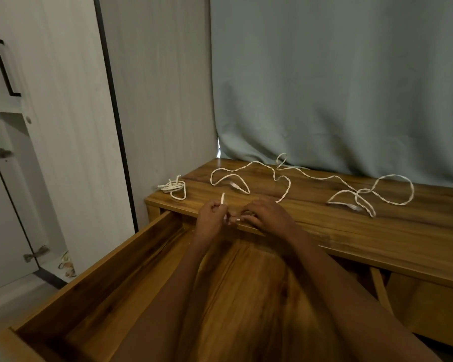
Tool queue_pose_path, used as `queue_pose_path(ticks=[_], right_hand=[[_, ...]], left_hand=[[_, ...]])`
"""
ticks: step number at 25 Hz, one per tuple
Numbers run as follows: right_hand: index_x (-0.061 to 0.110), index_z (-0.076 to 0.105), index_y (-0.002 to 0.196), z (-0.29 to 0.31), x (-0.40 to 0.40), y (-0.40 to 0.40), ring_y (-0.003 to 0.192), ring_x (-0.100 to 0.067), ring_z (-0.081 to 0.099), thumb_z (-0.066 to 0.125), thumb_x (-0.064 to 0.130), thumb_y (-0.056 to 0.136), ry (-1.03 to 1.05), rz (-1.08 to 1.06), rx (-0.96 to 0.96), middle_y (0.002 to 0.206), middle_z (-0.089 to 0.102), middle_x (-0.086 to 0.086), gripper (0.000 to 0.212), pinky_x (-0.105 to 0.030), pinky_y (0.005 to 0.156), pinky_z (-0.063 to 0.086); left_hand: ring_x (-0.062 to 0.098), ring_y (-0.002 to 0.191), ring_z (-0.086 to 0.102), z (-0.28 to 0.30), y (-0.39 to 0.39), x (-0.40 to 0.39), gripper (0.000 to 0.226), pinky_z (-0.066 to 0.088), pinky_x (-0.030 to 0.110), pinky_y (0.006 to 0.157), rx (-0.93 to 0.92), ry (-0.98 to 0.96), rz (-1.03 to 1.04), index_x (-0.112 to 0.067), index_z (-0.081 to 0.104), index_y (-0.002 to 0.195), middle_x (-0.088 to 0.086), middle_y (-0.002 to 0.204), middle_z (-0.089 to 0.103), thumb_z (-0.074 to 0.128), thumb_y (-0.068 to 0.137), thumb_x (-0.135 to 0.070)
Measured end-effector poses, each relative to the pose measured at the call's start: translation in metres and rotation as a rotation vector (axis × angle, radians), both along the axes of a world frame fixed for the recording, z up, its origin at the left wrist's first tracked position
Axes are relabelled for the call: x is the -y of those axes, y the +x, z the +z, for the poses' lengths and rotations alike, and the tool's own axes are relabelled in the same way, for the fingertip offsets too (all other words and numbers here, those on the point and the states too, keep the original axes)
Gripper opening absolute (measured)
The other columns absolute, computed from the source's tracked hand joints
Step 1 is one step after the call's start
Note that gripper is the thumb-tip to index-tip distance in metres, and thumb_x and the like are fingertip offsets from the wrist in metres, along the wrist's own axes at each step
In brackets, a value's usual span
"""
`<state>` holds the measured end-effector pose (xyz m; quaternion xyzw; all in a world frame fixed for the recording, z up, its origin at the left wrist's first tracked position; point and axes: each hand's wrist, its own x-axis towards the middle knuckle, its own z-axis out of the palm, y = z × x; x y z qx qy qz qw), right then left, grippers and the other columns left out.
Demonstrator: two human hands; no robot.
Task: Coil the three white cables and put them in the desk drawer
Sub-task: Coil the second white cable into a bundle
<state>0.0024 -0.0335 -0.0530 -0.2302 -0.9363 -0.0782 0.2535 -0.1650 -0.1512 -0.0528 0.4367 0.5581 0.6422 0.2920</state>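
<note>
White coiled cable [173, 188] waits at the desk's [377, 231] left corner; my hands [268, 214] pinch the second cable [246, 176]; the third [372, 192] lies loose.

Two bare forearms, no sleeves, left hand [210, 218], right hand [268, 214]

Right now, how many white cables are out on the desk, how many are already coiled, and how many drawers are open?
Coiled white cable: 1
Loose white cable: 2, the middle cable held by both hands, and the right cable
Open drawer: 1, with no cable visible in it
Total: 3 cables, 1 drawer
</note>
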Motion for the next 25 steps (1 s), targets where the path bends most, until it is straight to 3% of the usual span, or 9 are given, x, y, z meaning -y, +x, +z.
queue_pose_path(ticks=[3, 5, 9, 12, 15, 18, 20, 22, 25], right_hand=[[0.02, 0.073, 0.107, -0.009, 0.005, 0.003, 0.088, -0.022, 0.061, 0.05, 0.042, 0.099, 0.069, 0.052, -0.056, 0.097, 0.071, -0.002, 0.033, -0.032, 0.075, 0.04], [0.021, 0.074, 0.105, -0.01, 0.008, 0.005, 0.081, -0.019, 0.06, 0.046, 0.043, 0.099, 0.133, 0.086, -0.097, 0.09, 0.07, 0.0, 0.036, -0.032, 0.071, 0.042], [0.023, 0.075, 0.101, -0.006, 0.022, 0.003, 0.085, -0.013, 0.06, 0.049, 0.042, 0.104, 0.117, 0.166, -0.1, 0.095, 0.073, 0.005, 0.032, -0.031, 0.075, 0.047], [0.022, 0.073, 0.097, -0.007, 0.035, 0.003, 0.086, -0.015, 0.063, 0.047, 0.041, 0.105, 0.117, 0.218, -0.056, 0.093, 0.072, 0.005, 0.034, -0.034, 0.074, 0.048], [0.022, 0.067, 0.089, -0.003, 0.047, 0.009, 0.078, -0.017, 0.062, 0.051, 0.041, 0.098, 0.13, 0.162, -0.109, 0.084, 0.069, 0.003, 0.027, -0.034, 0.063, 0.047], [0.02, 0.062, 0.088, 0.0, 0.059, 0.013, 0.068, -0.016, 0.056, 0.048, 0.04, 0.097, 0.146, 0.149, -0.179, 0.078, 0.064, 0.003, 0.026, -0.034, 0.055, 0.044], [0.021, 0.06, 0.09, 0.004, 0.063, 0.016, 0.065, -0.016, 0.056, 0.044, 0.041, 0.099, 0.124, 0.123, -0.224, 0.08, 0.064, 0.004, 0.028, -0.033, 0.053, 0.042], [0.022, 0.061, 0.094, 0.006, 0.058, 0.021, 0.066, -0.017, 0.06, 0.042, 0.043, 0.102, 0.152, 0.054, -0.262, 0.085, 0.067, 0.004, 0.03, -0.032, 0.051, 0.042], [0.025, 0.068, 0.104, 0.002, 0.045, 0.033, 0.076, -0.018, 0.068, 0.036, 0.047, 0.105, 0.255, -0.069, -0.323, 0.098, 0.072, 0.005, 0.039, -0.032, 0.051, 0.046]], left_hand=[[0.029, 0.077, 0.069, 0.019, 0.007, 0.009, 0.009, 0.059, 0.039, 0.078, 0.61, 0.058, -0.363, -0.004, 0.056, 0.096, 0.017, 0.08, 0.071, 0.047, 0.097, -0.004], [0.022, 0.072, 0.061, 0.031, 0.014, 0.014, 0.017, 0.053, 0.035, 0.074, 0.842, 0.148, -0.472, -0.009, 0.054, 0.085, 0.01, 0.072, 0.062, 0.044, 0.084, 0.004], [0.015, 0.058, 0.042, 0.05, 0.028, 0.02, 0.017, 0.033, 0.028, 0.062, 0.978, 0.424, -0.332, -0.013, 0.054, 0.074, 0.002, 0.064, 0.046, 0.042, 0.074, -0.001], [0.014, 0.057, 0.04, 0.051, 0.017, 0.022, 0.019, 0.031, 0.029, 0.062, 0.992, 0.494, -0.178, -0.013, 0.056, 0.072, 0.001, 0.062, 0.044, 0.042, 0.085, -0.012], [0.011, 0.059, 0.041, 0.04, 0.003, 0.018, 0.027, 0.032, 0.027, 0.061, 0.726, 0.396, 0.024, -0.014, 0.06, 0.08, -0.002, 0.065, 0.046, 0.045, 0.101, -0.022], [0.011, 0.07, 0.047, 0.019, 0.012, 0.013, 0.032, 0.037, 0.028, 0.064, 0.015, 0.174, 0.245, -0.013, 0.062, 0.093, 0.0, 0.077, 0.05, 0.039, 0.107, -0.03], [0.012, 0.076, 0.052, 0.006, 0.022, 0.015, 0.036, 0.039, 0.029, 0.066, -0.323, 0.123, 0.203, -0.01, 0.062, 0.094, 0.002, 0.083, 0.055, 0.038, 0.107, -0.035], [0.016, 0.074, 0.058, 0.004, 0.028, 0.018, 0.053, 0.042, 0.032, 0.067, -0.501, 0.048, 0.099, -0.009, 0.063, 0.083, 0.007, 0.078, 0.061, 0.033, 0.106, -0.046], [0.015, 0.053, 0.054, 0.016, 0.035, 0.021, 0.078, 0.042, 0.028, 0.06, -0.486, -0.177, -0.088, -0.01, 0.056, 0.057, 0.005, 0.056, 0.056, 0.024, 0.099, -0.068]])
